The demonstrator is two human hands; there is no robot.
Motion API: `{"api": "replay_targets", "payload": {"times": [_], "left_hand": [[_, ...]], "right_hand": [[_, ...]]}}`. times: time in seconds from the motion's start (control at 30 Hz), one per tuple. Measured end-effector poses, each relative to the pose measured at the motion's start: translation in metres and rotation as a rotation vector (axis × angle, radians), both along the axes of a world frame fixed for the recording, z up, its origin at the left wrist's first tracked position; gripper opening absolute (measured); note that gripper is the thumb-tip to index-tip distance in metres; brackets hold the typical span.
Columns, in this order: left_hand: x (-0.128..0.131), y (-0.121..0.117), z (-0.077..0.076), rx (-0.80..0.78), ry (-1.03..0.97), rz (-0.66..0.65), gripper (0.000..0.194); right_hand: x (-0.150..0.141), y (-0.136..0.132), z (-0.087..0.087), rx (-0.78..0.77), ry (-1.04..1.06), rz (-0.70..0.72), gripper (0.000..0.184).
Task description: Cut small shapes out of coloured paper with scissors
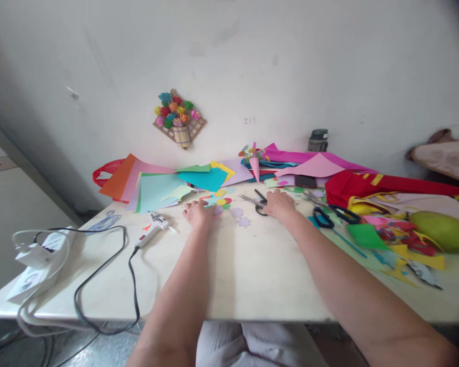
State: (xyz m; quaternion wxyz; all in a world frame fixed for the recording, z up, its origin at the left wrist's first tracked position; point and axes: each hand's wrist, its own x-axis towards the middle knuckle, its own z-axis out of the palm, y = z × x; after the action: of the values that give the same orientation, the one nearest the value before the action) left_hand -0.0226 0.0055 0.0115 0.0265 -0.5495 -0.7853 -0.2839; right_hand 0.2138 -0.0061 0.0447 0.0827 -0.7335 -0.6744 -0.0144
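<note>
Black-handled scissors lie on the table, roughly mid-width twd the back, blades pointing L. R hand is at their handle end, fingers bent down & touching; can't tell if they grip it. L hand is low over the tabletop, fingers partly bent, beside the coloured paper cutouts; can't tell if it's pinching any.

Between the 2 hands, nearer the L: 2 lilac cutouts, flat, 1 w/ a scalloped edge. Just R of R hand, a 2nd pair of scissors w/ navy handles, blades twd the back. Behind the hands, a pink paper cone w/ small paper flowers; dark phone to its R.

Further L: glue gun, its black cord looping twd the power strip. Back L: stacked sheets, incl. orange sheet, pale blue sheet & teal sheet. Far R: red cloth w/ yellow trim, mixed scraps, big yellow-green item. At the back, dark bottle; on the wall, flower hanging.
</note>
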Motion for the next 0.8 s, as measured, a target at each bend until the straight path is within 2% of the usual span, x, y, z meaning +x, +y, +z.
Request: {"api": "replay_targets", "payload": {"times": [0.23,0.33,0.5,0.6,0.7,0.8], "left_hand": [[0.0,0.002,-0.003,-0.077,0.045,-0.066,0.036],[-0.001,0.003,-0.003,-0.075,0.025,-0.071,0.036],[0.002,0.003,-0.005,0.052,0.049,-0.058,0.036],[0.009,0.006,-0.008,0.103,0.095,-0.133,0.031],[0.02,0.012,-0.01,0.049,0.159,-0.203,0.031],[0.028,0.019,-0.009,-0.042,0.133,-0.169,0.035]], "right_hand": [[0.006,0.003,-0.004,-0.072,-0.012,0.031,0.038],[0.007,0.004,-0.006,-0.036,-0.036,0.045,0.036],[0.004,0.005,-0.009,0.11,-0.067,0.131,0.032],[0.0,0.006,-0.013,0.118,-0.083,0.198,0.032],[-0.005,0.007,-0.017,0.082,-0.111,0.212,0.033],[-0.009,0.006,-0.018,0.061,-0.109,0.2,0.034]]}}
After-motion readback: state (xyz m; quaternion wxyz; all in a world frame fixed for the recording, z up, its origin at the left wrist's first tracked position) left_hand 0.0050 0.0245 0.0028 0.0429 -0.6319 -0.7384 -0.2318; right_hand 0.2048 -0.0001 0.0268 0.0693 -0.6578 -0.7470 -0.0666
